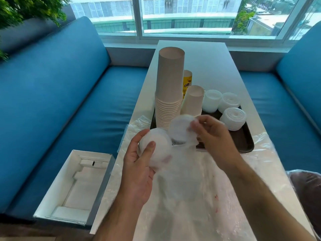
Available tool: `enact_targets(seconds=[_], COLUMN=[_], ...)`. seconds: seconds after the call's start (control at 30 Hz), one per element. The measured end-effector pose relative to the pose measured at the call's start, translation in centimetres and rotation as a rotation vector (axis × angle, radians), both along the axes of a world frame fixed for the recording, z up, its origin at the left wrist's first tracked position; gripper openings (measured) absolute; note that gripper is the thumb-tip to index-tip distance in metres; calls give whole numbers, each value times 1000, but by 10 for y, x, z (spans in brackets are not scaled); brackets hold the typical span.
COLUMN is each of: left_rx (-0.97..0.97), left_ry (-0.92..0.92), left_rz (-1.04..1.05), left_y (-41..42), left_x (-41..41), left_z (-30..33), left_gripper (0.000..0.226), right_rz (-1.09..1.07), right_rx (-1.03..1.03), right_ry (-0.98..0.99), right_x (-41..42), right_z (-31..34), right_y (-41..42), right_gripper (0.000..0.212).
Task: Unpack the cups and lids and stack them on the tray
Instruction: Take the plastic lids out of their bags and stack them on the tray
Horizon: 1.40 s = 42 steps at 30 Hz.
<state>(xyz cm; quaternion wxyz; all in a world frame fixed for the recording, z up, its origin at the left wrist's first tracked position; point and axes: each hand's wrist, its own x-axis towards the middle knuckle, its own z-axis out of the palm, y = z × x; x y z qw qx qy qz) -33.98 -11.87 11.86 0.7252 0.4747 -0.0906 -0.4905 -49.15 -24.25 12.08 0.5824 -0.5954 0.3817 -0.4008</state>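
My left hand (139,164) grips a stack of white lids (157,146) still inside a clear plastic bag (178,180). My right hand (212,134) pinches the bag's plastic around a second lid stack (178,129) just above the near edge of the dark tray (243,141). On the tray stand a tall stack of paper cups (169,87), a shorter cup stack (192,101), a yellow printed cup (187,79) behind them, and three stacks of white lids (233,118).
Clear plastic wrap (243,197) lies spread over the near end of the white table (208,66). An open white cardboard box (74,186) sits on the blue bench at left. Blue benches flank the table; a window lies beyond. A bagged bin (307,186) stands at right.
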Motion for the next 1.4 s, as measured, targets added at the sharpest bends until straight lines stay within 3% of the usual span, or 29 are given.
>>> enact_targets(seconds=[0.13,0.2,0.3,0.4,0.5,0.67,0.83,1.0,1.17,1.3,1.4], left_rx=[9,20,19,28,23,23,22,16,-13,-46,-26], left_ry=[-35,-63,-70,-66,-87,-71,-90,-108,-230,-343,-457], left_rz=[1,-6,-8,-18,-33,-49,-50,-51,-26,-25,-30], left_y=[0,1,1,1,1,3,2,2,2,3,3], left_x=[1,3,3,1,1,1,1,0,-4,-6,-6], left_z=[0,0,0,1,1,0,1,2,3,1,0], left_gripper=[34,34,34,33,33,34,38,35,36,45,52], right_rz=[-153,-256,-435,-409,-256,-63,-34,-68,-76,-234,-154], right_rx=[148,88,-258,-579,-673,-576,-568,-590,-551,-665,-804], right_ry=[-295,-270,242,740,881,1005,1145,1121,1085,675,429], right_x=[-28,-41,-57,-66,-65,-62,-61,-63,-59,-33,-10], right_z=[3,-6,-28,-56,-77,-87,-90,-91,-76,-28,11], right_y=[-25,-42,-69,-88,-98,-96,-94,-91,-86,-54,-15], right_gripper=[15,19,24,27,24,37,49,41,50,32,26])
